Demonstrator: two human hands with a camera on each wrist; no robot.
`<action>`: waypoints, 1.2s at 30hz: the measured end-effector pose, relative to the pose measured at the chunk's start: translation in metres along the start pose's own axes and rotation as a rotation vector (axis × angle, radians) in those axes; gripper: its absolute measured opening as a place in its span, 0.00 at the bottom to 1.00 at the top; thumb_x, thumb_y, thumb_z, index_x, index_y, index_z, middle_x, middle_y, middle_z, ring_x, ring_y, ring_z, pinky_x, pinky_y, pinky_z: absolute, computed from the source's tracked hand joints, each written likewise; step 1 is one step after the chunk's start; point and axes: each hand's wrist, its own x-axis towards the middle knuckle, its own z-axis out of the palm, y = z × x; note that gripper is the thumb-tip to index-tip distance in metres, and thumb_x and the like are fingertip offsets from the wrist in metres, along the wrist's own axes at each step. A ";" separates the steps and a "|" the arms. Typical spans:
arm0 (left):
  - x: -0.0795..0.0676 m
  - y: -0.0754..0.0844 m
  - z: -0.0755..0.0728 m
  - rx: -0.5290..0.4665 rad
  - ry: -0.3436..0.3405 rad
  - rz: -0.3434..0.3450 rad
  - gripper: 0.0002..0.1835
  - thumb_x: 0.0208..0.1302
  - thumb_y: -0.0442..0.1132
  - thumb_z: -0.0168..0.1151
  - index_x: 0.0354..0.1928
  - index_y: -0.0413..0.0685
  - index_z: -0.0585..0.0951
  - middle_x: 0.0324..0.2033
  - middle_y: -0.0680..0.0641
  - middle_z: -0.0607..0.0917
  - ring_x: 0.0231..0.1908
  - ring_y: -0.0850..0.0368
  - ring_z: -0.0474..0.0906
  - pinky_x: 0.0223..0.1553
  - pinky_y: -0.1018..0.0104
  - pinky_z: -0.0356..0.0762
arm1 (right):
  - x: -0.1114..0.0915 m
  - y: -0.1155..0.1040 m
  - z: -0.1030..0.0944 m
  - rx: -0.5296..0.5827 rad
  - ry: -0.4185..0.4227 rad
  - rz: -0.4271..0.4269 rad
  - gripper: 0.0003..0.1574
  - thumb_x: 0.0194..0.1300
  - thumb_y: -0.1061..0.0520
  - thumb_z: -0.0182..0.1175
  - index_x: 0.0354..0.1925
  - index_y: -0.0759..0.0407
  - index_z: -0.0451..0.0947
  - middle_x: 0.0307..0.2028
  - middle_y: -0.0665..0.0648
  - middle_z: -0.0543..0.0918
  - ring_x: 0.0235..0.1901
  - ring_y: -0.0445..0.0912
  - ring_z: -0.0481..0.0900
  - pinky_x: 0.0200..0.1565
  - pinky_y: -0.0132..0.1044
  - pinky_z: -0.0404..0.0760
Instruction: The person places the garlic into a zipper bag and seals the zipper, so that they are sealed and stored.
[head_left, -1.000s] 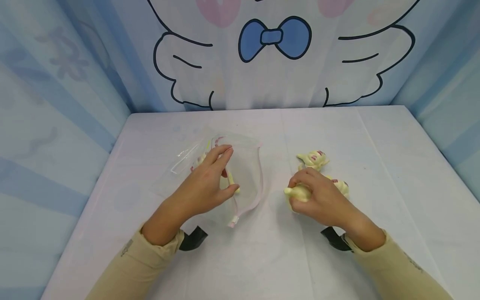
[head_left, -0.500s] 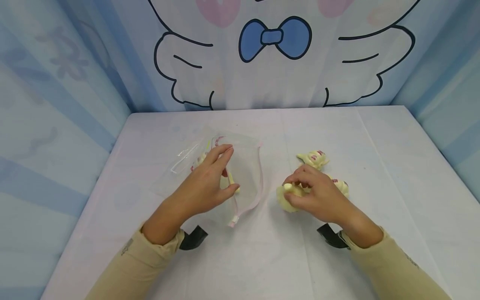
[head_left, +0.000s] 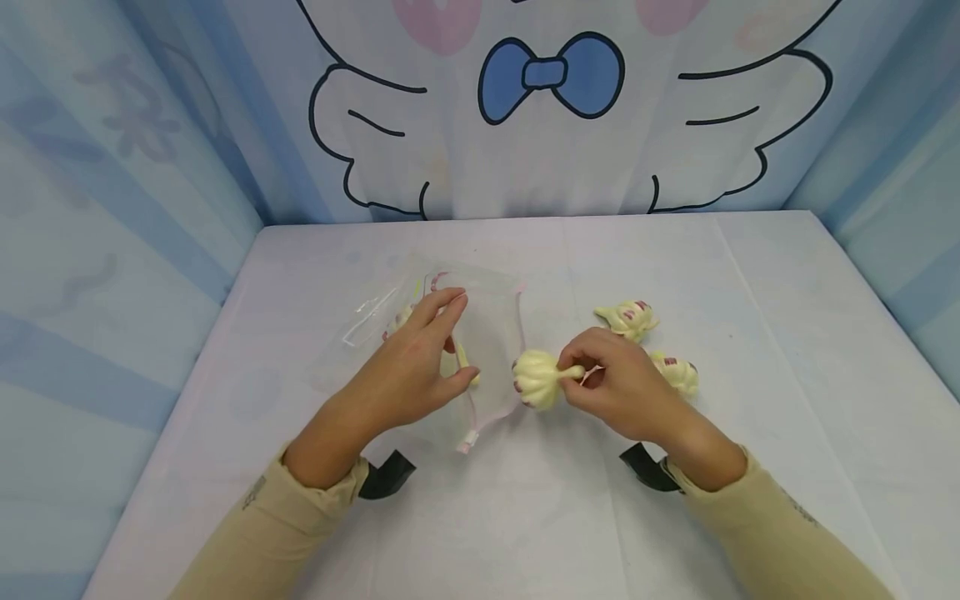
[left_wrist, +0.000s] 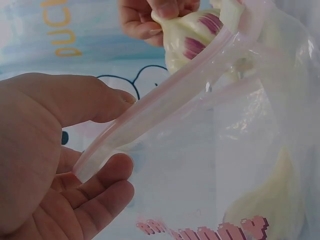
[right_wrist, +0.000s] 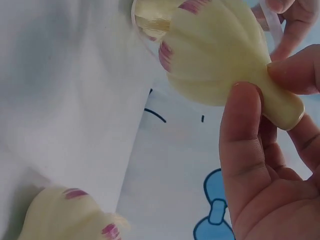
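Note:
My right hand (head_left: 618, 379) pinches the stem of a garlic bulb (head_left: 536, 380), pale yellow with purple patches. Thumb and fingers meet on the stem in the right wrist view, and the bulb's round end points left, overlapping the edge of a clear zip bag (head_left: 498, 333). My left hand (head_left: 408, 367) holds the bag at its mouth; in the left wrist view the pink-edged rim (left_wrist: 150, 105) runs between thumb and curled fingers. Inside the bag lies another pale garlic bulb (left_wrist: 270, 210), blurred by the plastic and partly hidden by the left hand in the head view.
Two more garlic bulbs lie right of the bag: one farther back (head_left: 628, 319), one nearer (head_left: 677, 375), partly behind the right hand. A white slider (head_left: 468, 442) sits at the bag's near corner. Printed curtains (head_left: 551, 150) stand behind and beside the white table (head_left: 525, 525).
My right hand has moved left with the garlic bulb and turned it so its round end faces the bag. The left hand and bag stay in place.

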 end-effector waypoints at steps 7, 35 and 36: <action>0.001 0.000 0.000 -0.003 0.002 -0.002 0.44 0.55 0.38 0.76 0.69 0.26 0.65 0.68 0.36 0.66 0.39 0.58 0.79 0.43 0.65 0.79 | 0.004 -0.006 0.013 0.016 -0.018 0.039 0.10 0.59 0.68 0.62 0.38 0.57 0.84 0.38 0.49 0.80 0.37 0.41 0.80 0.40 0.36 0.83; -0.002 -0.001 -0.003 0.037 0.026 0.034 0.42 0.56 0.37 0.74 0.69 0.27 0.66 0.68 0.36 0.67 0.42 0.53 0.79 0.46 0.63 0.80 | 0.012 -0.006 0.043 -0.052 -0.011 0.045 0.07 0.62 0.68 0.64 0.40 0.63 0.84 0.38 0.55 0.83 0.38 0.47 0.86 0.39 0.38 0.84; -0.002 -0.001 -0.003 0.033 0.027 0.037 0.42 0.56 0.37 0.74 0.69 0.26 0.66 0.68 0.36 0.67 0.41 0.54 0.79 0.45 0.63 0.80 | 0.012 -0.006 0.044 -0.050 -0.007 0.050 0.07 0.62 0.68 0.65 0.40 0.63 0.84 0.38 0.55 0.83 0.37 0.47 0.86 0.39 0.38 0.84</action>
